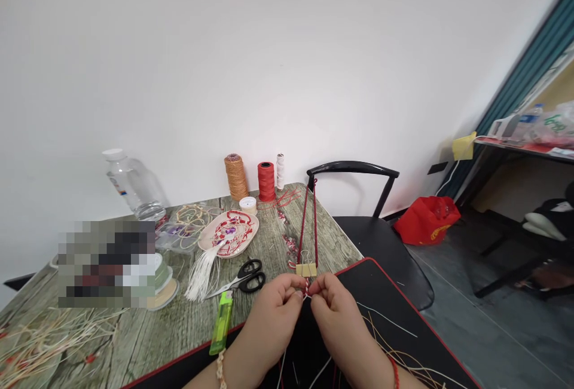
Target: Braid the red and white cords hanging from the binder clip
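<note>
A short red and white braided cord hangs from a yellowish binder clip. Dark red cords run from the clip up to the back of a black chair. My left hand pinches the braid's strands from the left, thumb against fingertips. From the other side my right hand grips the same braid, its fingers curled in. Both hands nearly meet just below the clip. Loose white and red strand ends trail down between my wrists over a black mat with a red edge.
Black-handled scissors and a green lighter lie left of my hands. Behind them are a plate of red and white cords, a white tassel, and thread spools. A bottle stands farther left. The black chair adjoins the table.
</note>
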Motion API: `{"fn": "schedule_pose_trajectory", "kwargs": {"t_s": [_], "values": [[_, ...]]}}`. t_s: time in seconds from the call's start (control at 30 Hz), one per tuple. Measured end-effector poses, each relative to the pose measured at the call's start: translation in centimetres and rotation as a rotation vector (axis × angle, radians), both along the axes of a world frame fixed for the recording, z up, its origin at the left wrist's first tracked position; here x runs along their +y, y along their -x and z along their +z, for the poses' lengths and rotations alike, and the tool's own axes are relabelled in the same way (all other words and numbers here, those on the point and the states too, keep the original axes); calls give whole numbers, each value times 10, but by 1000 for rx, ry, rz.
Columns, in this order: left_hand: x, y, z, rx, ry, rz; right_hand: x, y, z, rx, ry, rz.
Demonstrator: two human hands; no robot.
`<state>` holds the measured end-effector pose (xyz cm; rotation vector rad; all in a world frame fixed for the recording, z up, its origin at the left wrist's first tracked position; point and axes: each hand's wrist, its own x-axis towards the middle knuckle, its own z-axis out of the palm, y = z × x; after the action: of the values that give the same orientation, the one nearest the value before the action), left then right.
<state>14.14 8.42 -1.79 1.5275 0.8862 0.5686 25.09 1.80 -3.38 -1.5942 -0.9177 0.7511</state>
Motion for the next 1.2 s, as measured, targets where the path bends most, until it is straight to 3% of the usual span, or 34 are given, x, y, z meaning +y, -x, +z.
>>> {"fn": "schedule_pose_trajectory", "kwargs": {"t_s": [0.23, 0.47, 0.57, 0.73, 0.97, 1.07, 1.2], "values": [[-1, 0, 4, 41, -48, 5, 2, 1, 5, 21, 44, -24], [-1, 0, 4, 44, -71, -12, 3, 0, -4, 70, 71, 19], [0, 0, 4, 48, -58, -16, 1, 2, -2, 233, 97, 22], [-3, 0, 5, 56, -66, -22, -2, 7, 14, 590, 196, 65], [-5, 1, 7, 5, -112, -66, -1, 8, 19, 701, 147, 80], [-4, 6, 12, 148, -212, -82, -2, 8, 17, 683, 152, 95], [-3, 15, 24, 346, -463, -124, -3, 7, 20, 694, 139, 106]]}}
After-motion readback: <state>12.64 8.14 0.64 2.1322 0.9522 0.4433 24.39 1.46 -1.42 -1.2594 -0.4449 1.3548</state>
